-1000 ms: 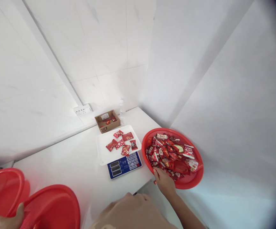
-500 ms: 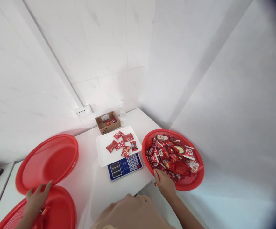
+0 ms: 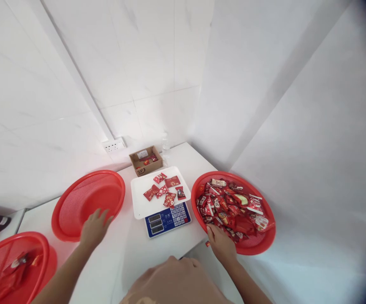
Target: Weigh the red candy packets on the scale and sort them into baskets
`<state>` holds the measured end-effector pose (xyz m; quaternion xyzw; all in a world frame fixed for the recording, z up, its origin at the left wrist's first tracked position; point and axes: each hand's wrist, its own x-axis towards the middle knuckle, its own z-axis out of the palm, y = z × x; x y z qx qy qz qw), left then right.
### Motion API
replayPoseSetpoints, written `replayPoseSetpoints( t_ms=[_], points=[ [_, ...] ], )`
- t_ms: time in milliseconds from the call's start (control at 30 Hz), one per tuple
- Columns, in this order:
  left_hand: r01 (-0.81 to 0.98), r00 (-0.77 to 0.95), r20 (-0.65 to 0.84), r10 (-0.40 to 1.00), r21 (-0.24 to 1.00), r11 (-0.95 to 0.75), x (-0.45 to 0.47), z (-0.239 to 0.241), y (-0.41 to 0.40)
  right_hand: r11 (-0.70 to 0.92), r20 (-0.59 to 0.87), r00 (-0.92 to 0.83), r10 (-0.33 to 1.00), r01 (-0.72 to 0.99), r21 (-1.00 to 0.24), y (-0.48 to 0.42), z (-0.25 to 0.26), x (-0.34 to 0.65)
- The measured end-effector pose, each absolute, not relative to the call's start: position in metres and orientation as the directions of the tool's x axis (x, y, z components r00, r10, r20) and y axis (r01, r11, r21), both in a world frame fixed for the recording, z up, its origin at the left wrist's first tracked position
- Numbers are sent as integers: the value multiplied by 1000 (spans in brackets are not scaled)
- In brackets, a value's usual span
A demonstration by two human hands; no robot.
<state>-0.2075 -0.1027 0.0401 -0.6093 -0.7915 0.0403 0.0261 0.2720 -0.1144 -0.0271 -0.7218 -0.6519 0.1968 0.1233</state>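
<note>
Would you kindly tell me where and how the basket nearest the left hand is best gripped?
The basket seems best gripped by its near rim, from the person's side, pinched between thumb and fingers: its wall flares outward to a wide mouth, and the left hand is over that edge.

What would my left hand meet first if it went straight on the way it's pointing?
Most likely the red mesh-sided basket just left of the digital scale, around its right side. Your left hand overlaps that basket in view, so depth and contact are unclear.
</note>
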Motion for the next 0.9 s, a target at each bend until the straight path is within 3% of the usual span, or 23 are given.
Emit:
replayPoseSetpoints(
  t_ms=[133,300,433,733,900],
  points=[
    [999,14,28,1000,44,-15,-132,17,-54,-136,-135,85,987,889,-438,-114,-24,271],
    [971,137,-6,991,198,-133,-55,-3,0,-160,-155,100,983,882,-443,-114,-22,269],
    [958,232,-77,970,194,-214,-21,-5,24,-154,-126,109,986,885,-440,-114,-24,268],
    [944,284,-83,955,196,-264,-27,4,33,-163,-161,104,981,895,-416,-114,-22,267],
    [971,114,38,993,205,-119,-71,27,18,-138,-119,96,988,892,-430,-115,-24,268]
  ],
)
